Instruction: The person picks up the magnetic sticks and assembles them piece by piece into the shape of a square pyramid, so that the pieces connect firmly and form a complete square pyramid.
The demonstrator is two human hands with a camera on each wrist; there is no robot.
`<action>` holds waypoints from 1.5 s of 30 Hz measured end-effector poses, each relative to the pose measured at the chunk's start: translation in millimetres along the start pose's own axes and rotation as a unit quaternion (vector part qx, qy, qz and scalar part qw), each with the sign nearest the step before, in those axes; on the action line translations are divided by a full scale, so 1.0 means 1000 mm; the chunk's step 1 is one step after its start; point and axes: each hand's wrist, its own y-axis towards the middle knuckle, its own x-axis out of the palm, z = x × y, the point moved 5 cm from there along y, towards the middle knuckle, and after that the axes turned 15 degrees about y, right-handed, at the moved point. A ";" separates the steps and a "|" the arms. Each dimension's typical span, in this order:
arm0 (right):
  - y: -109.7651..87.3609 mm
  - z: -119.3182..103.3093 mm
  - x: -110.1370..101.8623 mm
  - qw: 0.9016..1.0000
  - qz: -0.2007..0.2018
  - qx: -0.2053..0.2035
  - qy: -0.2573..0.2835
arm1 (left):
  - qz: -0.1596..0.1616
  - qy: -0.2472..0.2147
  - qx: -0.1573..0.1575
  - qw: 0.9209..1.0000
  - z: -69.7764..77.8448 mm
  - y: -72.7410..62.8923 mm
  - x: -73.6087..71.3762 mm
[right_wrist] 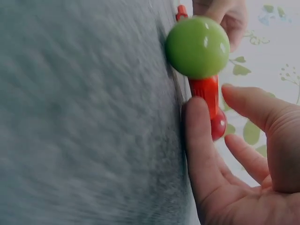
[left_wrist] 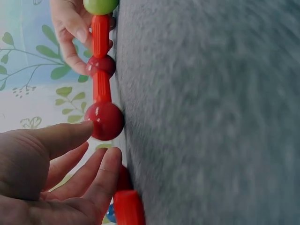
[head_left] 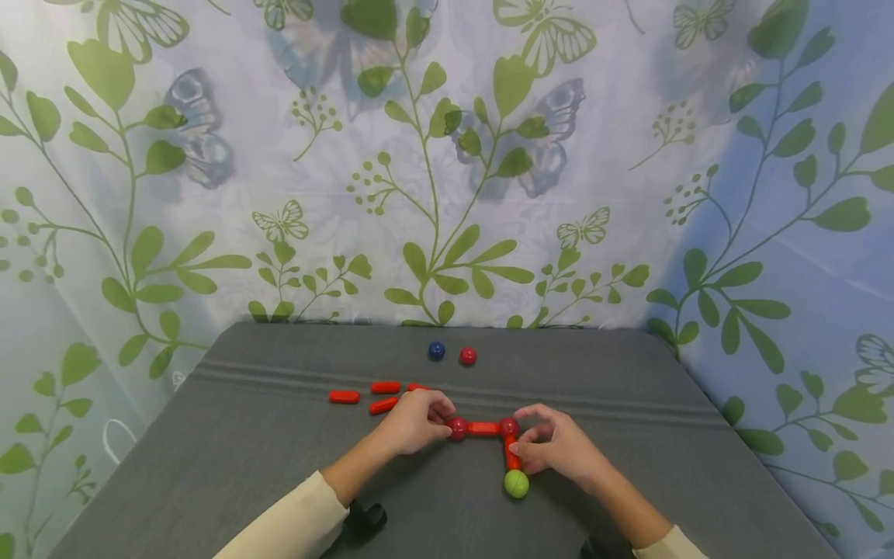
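A joined chain lies on the grey table: a red ball (head_left: 458, 428), a red rod (head_left: 483, 428), a second red ball (head_left: 509, 426) at the corner, another red rod (head_left: 512, 456) and a green ball (head_left: 517, 484). My left hand (head_left: 417, 419) is at the chain's left end. Its thumb (left_wrist: 70, 136) touches the end red ball, while the other fingers stand apart from it. Around the rod near the green ball is my right hand (head_left: 562, 450), thumb and fingers spread; a gap shows between thumb and rod in the right wrist view.
Loose red rods (head_left: 344, 397) lie left of and behind my left hand, one partly hidden by it. Farther back sit a blue ball (head_left: 436, 351) and a red ball (head_left: 468, 356). A leaf-patterned curtain (head_left: 447, 171) stands behind the table (head_left: 279, 481).
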 end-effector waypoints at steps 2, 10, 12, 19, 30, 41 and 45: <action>0.004 -0.002 -0.003 1.000 0.007 -0.010 -0.023 | 0.007 0.000 0.002 1.000 -0.002 -0.003 -0.003; 0.021 -0.007 -0.002 0.993 -0.015 -0.017 -0.112 | 0.009 -0.001 0.018 1.000 0.005 -0.020 -0.001; 0.022 -0.007 0.000 0.994 -0.021 -0.018 -0.108 | 0.002 -0.006 0.025 1.000 0.010 -0.024 0.001; 0.014 -0.005 0.007 0.997 -0.013 -0.015 -0.069 | -0.085 -0.040 0.044 0.995 0.032 -0.041 0.017; -0.007 0.000 0.021 0.995 0.008 0.001 -0.097 | -0.130 -0.007 0.083 0.988 0.059 -0.055 0.034; -0.016 0.000 0.018 0.992 0.020 0.018 -0.124 | -0.142 0.022 0.118 0.983 0.039 -0.051 0.018; -0.009 -0.003 0.013 0.995 0.035 -0.012 -0.098 | -0.164 -0.007 0.114 0.980 0.031 -0.050 0.013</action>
